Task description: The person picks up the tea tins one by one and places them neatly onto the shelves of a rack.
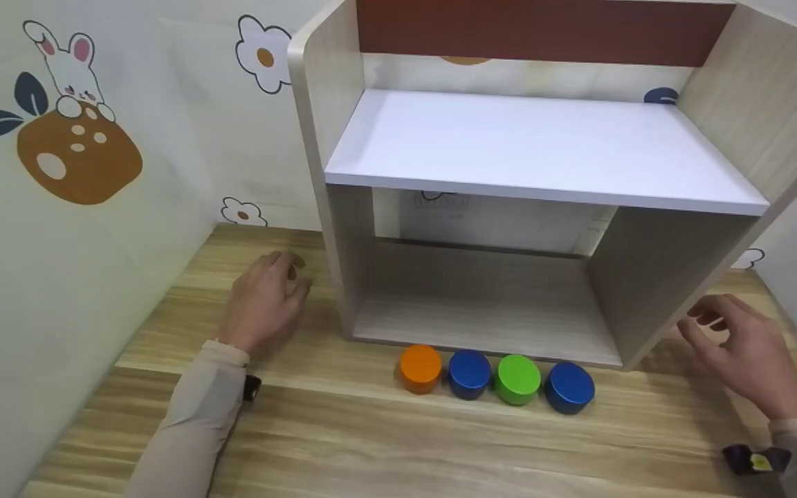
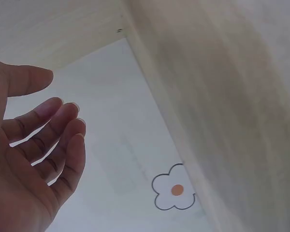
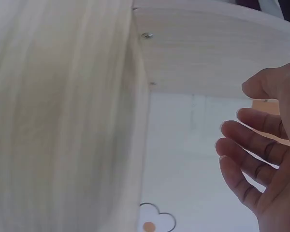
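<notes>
My left hand [image 1: 265, 297] is over the table to the left of a small two-tier shelf [image 1: 481, 187], its fingers loosely bent around nothing. On the other side, my right hand [image 1: 748, 349] lies near the shelf's right panel, also holding nothing; whether its fingertips touch the panel is unclear in the head view. In both wrist views the fingers are relaxed and apart from the shelf's side. Along the shelf's front edge stand an orange round lid-like piece [image 1: 420, 369], a blue one [image 1: 469, 374], a green one [image 1: 517, 379] and another blue one [image 1: 569, 387].
The wooden table [image 1: 371, 449] stretches in front of the shelf. Behind and to the left rise walls [image 1: 163, 277] printed with flowers and a rabbit on an orange fruit. The shelf has a white middle board [image 1: 544, 145] and a brown back strip [image 1: 544, 31].
</notes>
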Demonstrator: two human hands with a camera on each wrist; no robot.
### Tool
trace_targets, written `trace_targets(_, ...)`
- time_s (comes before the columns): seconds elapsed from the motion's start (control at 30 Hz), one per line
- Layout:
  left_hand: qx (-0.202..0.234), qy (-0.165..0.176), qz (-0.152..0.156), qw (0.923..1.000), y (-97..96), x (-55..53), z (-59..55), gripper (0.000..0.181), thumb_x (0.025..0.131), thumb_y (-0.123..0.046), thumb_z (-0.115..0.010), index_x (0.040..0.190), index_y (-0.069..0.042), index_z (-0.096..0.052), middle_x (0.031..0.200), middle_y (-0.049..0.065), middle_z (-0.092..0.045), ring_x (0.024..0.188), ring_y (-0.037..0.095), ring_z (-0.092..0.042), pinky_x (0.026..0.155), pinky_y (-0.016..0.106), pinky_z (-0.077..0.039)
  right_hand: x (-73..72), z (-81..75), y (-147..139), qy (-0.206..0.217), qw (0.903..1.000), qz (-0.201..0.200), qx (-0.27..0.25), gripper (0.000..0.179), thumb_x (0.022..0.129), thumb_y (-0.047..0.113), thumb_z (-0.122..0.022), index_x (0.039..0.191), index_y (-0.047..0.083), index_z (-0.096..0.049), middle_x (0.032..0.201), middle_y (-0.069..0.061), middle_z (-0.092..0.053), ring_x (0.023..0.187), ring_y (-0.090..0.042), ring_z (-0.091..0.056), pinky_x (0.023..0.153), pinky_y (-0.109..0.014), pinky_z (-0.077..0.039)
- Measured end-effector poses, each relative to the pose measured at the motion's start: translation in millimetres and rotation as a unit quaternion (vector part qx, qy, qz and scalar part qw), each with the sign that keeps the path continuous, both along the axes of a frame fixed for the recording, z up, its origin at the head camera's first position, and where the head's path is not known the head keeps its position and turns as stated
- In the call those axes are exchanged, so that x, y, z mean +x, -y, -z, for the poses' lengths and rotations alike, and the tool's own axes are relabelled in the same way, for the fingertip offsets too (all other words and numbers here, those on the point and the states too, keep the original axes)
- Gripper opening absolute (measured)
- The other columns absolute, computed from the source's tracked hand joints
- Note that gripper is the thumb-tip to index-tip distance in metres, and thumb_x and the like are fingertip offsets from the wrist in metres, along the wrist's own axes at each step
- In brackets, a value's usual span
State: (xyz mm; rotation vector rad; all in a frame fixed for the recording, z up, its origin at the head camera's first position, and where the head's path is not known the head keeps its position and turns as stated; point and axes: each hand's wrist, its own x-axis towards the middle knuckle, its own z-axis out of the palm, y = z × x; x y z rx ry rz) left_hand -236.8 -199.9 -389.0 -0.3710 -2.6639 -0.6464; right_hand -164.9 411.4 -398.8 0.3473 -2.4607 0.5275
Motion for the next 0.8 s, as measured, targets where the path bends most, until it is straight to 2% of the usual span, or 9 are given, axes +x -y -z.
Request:
trace_targets(0.07, 0.003, -0.011, 0.001, 0.9999, -0.9, 0.6, -2.6, 0.023, 0.095, -0.015, -0.067, 0.11, 0.001, -0.067, 0.093, 0.012, -0.064, 0.086, 0.03, -0.058, 0.071, 0.047, -0.05, 1.3, -2.9, 2, -0.003, 1.0, 0.0, -0.004, 0.019, 0.082, 0.003, -0.076, 0.099, 0.002, -0.067, 0.091, -0.011, -0.067, 0.082, 0.004, -0.05, 0.072, -0.007, -0.037)
trace_targets(0.3, 0.018, -0.045, 0.009, 0.9988, -4.8, 5.0, -13.4, 0.023, 0.094, -0.014, -0.068, 0.112, 0.0, -0.066, 0.095, 0.013, -0.064, 0.084, 0.03, -0.059, 0.07, 0.046, -0.05, 5.8, -13.4, 7, 0.005, 0.9999, 0.013, -0.008, 0.019, 0.087, 0.006, -0.074, 0.103, 0.001, -0.067, 0.096, -0.017, -0.068, 0.082, -0.009, -0.055, 0.069, -0.009, -0.036)
trace_targets(0.43, 0.034, -0.068, 0.014, 0.997, -6.8, 8.3, -21.5, 0.02, 0.095, -0.015, -0.068, 0.108, 0.0, -0.065, 0.095, 0.016, -0.065, 0.082, 0.031, -0.059, 0.068, 0.046, -0.05, 8.0, -19.0, 10, -0.007, 0.9996, 0.017, -0.022, 0.019, 0.087, 0.005, -0.074, 0.105, 0.0, -0.067, 0.096, -0.019, -0.069, 0.086, 0.006, -0.051, 0.068, -0.007, -0.036)
trace_targets(0.5, 0.039, -0.076, 0.012, 0.9963, -7.7, 10.6, -25.7, 0.019, 0.094, -0.015, -0.068, 0.105, 0.001, -0.065, 0.096, 0.016, -0.064, 0.082, 0.031, -0.059, 0.068, 0.046, -0.05, 9.2, -21.1, 12, -0.015, 0.999, 0.015, -0.038, 0.019, 0.088, 0.004, -0.073, 0.105, -0.001, -0.067, 0.095, -0.018, -0.069, 0.088, 0.015, -0.044, 0.071, -0.006, -0.036)
trace_targets(0.57, 0.043, -0.084, 0.013, 0.9955, -8.4, 12.9, -29.5, 0.018, 0.093, -0.014, -0.068, 0.103, 0.001, -0.064, 0.096, 0.015, -0.064, 0.083, 0.031, -0.059, 0.069, 0.046, -0.05, 10.3, -23.3, 14, -0.022, 0.9985, 0.01, -0.048, 0.019, 0.089, 0.002, -0.072, 0.107, -0.003, -0.067, 0.096, -0.016, -0.068, 0.09, 0.018, -0.043, 0.073, -0.006, -0.036)
trace_targets(0.67, 0.05, -0.098, 0.017, 0.9937, -8.8, 15.2, -34.3, 0.019, 0.092, -0.013, -0.071, 0.103, 0.001, -0.064, 0.096, 0.014, -0.063, 0.085, 0.03, -0.06, 0.07, 0.044, -0.051, 11.2, -27.0, 16, -0.035, 0.9971, -0.003, -0.067, 0.02, 0.091, 0.001, -0.07, 0.11, -0.004, -0.067, 0.102, 0.003, -0.066, 0.092, 0.016, -0.046, 0.077, -0.007, -0.036)
trace_targets(0.73, 0.057, -0.106, 0.021, 0.9925, -9.0, 16.8, -37.1, 0.02, 0.092, -0.012, -0.071, 0.106, 0.001, -0.064, 0.097, 0.014, -0.063, 0.087, 0.03, -0.06, 0.071, 0.044, -0.051, 12.1, -29.5, 17, -0.042, 0.9961, -0.009, -0.078, 0.021, 0.093, 0.001, -0.068, 0.113, -0.005, -0.067, 0.107, 0.018, -0.061, 0.093, 0.014, -0.048, 0.079, -0.007, -0.036)
trace_targets(0.8, 0.063, -0.113, 0.023, 0.9914, -9.2, 18.3, -39.6, 0.022, 0.092, -0.011, -0.07, 0.11, 0.001, -0.064, 0.098, 0.014, -0.064, 0.087, 0.029, -0.061, 0.072, 0.043, -0.051, 13.3, -32.1, 18, -0.048, 0.9945, -0.01, -0.093, 0.02, 0.095, 0.002, -0.066, 0.114, -0.005, -0.066, 0.109, 0.027, -0.056, 0.096, 0.012, -0.049, 0.082, -0.009, -0.035)
